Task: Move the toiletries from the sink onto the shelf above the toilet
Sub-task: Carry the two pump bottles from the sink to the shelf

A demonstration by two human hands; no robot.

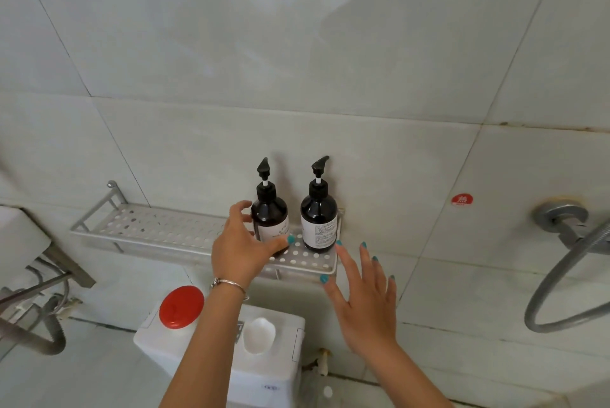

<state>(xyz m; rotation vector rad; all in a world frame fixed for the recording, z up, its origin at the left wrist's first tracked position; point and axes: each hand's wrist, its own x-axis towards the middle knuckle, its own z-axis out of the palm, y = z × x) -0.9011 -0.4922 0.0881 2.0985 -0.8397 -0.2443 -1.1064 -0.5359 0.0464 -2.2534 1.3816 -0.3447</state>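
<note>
Setting second pump bottle [270, 214] on shelf [148, 226] near right end, beside first bottle [319, 219]; left hand [242, 247] curled loosely round it, right hand [364, 300] splayed, empty; next: let go, back to sink probably.

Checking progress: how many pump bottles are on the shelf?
2: left bottle by the left hand; right bottle at the shelf right end. None seem hidden.

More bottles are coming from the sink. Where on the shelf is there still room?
The shelf is bare from its left bracket to the left hand. The right end is crowded: two pump bottles stand side by side, the left hand around one, the right hand open just below the corner.
</note>
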